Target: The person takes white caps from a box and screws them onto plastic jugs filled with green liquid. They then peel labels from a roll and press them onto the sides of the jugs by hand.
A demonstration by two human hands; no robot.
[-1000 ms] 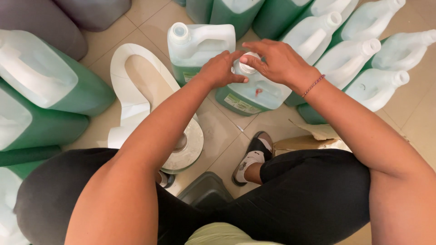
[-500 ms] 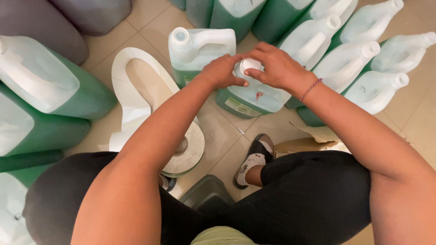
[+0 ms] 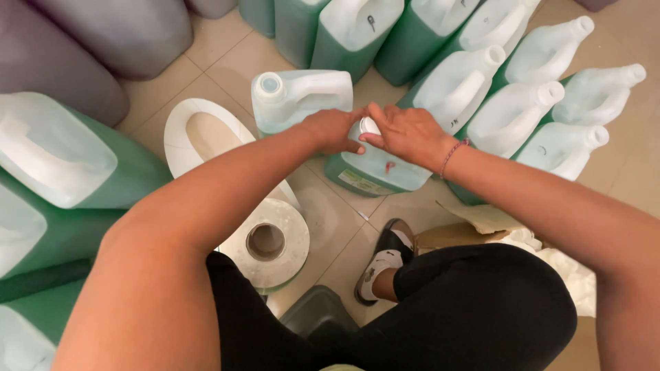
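Note:
A translucent jug of green liquid (image 3: 375, 172) stands on the tiled floor in front of me. Both my hands meet over its neck. My left hand (image 3: 333, 129) holds the neck from the left side, and my right hand (image 3: 405, 132) covers the white cap (image 3: 370, 126) with fingers wrapped on it. Just to the left stands another jug (image 3: 299, 96) with an open white spout.
Several capped green jugs (image 3: 509, 110) crowd the back and right. Large green jugs (image 3: 62, 165) lie at the left, grey containers (image 3: 117, 34) behind them. A white tape roll (image 3: 268, 242) and a white curved strip (image 3: 196, 134) lie near my knee. Crumpled paper (image 3: 543, 247) sits at right.
My hands have shifted slightly left on the jug's cap, the right hand turning over it. The view has moved a little.

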